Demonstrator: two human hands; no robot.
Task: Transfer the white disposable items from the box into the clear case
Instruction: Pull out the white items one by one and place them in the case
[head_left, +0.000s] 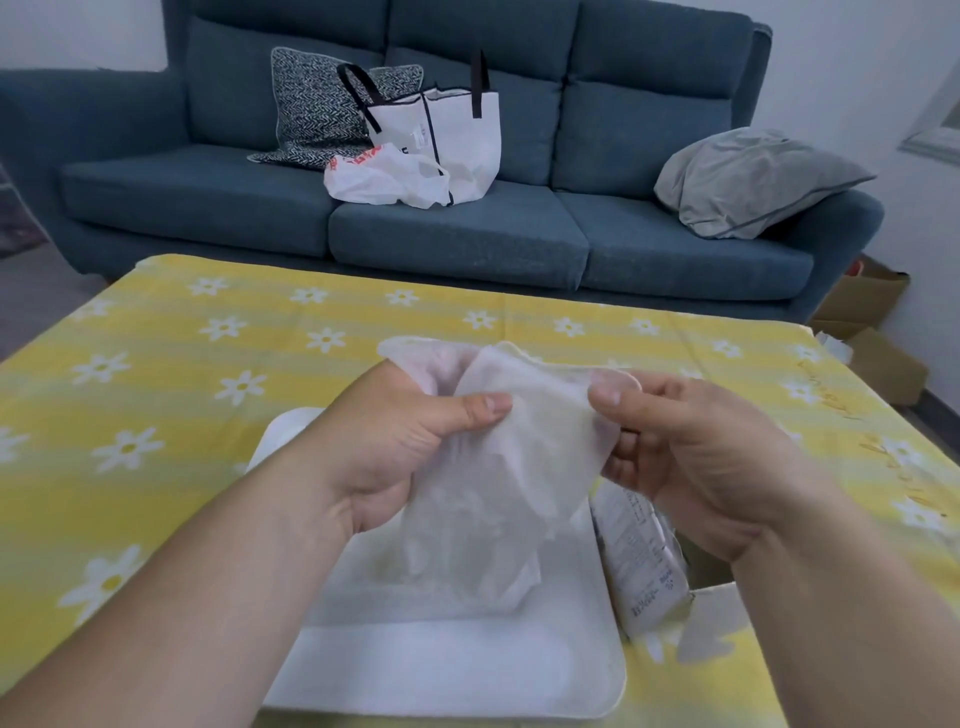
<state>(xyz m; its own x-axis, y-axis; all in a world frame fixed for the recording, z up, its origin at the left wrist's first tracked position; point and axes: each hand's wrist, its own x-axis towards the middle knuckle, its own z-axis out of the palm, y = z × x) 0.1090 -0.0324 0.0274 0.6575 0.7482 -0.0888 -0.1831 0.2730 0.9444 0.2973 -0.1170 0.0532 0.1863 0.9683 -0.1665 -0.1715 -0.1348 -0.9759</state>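
A thin, translucent white disposable item (514, 467) hangs in the air between both hands, over the middle of the table. My left hand (400, 447) pinches its upper left part between thumb and fingers. My right hand (691, 457) pinches its upper right edge. Beneath it lies the clear case (467, 665), a flat frosted tray with rounded corners, partly hidden by the item and my forearms. To the case's right is the open box (711, 613) with a printed white packet (639, 556) leaning in it.
The table wears a yellow cloth with white daisies (156, 405). Beyond its far edge stands a blue sofa (467, 228) carrying a white tote, a plastic bag and cushions. Cardboard boxes (872, 332) sit on the floor at the right.
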